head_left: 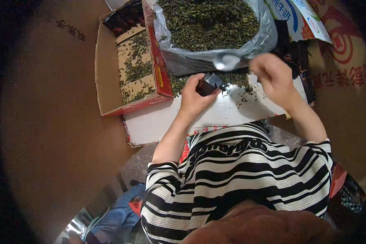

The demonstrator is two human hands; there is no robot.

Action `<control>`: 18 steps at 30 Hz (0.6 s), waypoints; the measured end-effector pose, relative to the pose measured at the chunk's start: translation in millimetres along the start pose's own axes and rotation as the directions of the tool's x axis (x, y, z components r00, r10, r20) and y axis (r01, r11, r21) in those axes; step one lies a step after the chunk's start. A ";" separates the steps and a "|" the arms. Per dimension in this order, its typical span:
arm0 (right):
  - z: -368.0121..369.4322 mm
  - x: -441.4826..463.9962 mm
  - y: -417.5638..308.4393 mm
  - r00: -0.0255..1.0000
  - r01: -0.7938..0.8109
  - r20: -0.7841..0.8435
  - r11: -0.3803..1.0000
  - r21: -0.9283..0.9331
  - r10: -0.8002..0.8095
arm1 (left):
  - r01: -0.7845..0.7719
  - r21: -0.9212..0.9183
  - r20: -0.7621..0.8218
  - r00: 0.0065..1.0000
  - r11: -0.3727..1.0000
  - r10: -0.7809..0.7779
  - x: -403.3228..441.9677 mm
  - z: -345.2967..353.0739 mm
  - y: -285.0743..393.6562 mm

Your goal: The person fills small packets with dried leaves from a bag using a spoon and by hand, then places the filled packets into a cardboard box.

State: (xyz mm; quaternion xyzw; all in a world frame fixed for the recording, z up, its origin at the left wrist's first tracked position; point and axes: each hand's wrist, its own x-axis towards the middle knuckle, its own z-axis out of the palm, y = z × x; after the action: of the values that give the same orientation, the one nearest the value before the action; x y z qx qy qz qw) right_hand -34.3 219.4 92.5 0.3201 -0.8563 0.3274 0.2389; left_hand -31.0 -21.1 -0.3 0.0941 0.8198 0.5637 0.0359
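Observation:
My left hand (191, 97) is wrapped round a small dark pouch (206, 85), whose silvery open mouth faces up and to the right. In my closed right hand (275, 79) is a metal spoon (227, 62). It is blurred by motion, with its bowl above and to the right of the pouch. I cannot make out whether the spoon carries anything. Just beyond both hands is a clear plastic bag (270, 30), open and full of dried tea leaves (211, 24). More leaves lie scattered on the white board (215, 116) below my hands.
A cut-down cardboard box (160, 77) with loose leaves on its floor stands at the left. A printed milk carton panel (299, 18) leans at the back right. Brown cardboard (53, 101) spreads on the left. Another person's jeans (120, 213) show at the lower left.

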 end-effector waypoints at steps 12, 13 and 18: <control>42.9 40.6 34.7 0.978 -0.173 0.055 0.926 -0.337 0.202 | -0.068 0.088 -0.110 0.991 0.994 0.077 3.3 -1.9 0.6; 50.5 40.4 39.0 0.971 -0.225 0.019 0.935 -0.273 0.239 | -0.070 0.092 -0.110 0.991 0.993 0.080 4.3 -1.7 2.6; 65.5 40.9 58.1 0.718 -0.684 0.011 0.704 0.190 0.696 | -0.020 0.113 -0.138 0.990 0.993 0.036 10.3 -3.0 10.9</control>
State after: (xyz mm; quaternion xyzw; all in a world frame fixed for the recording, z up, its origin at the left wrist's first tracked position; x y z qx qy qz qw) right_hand -116.2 190.4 50.1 -0.0135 -0.8725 0.4789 0.0954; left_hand -40.4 -18.1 11.5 0.0677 0.8490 0.5228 -0.0350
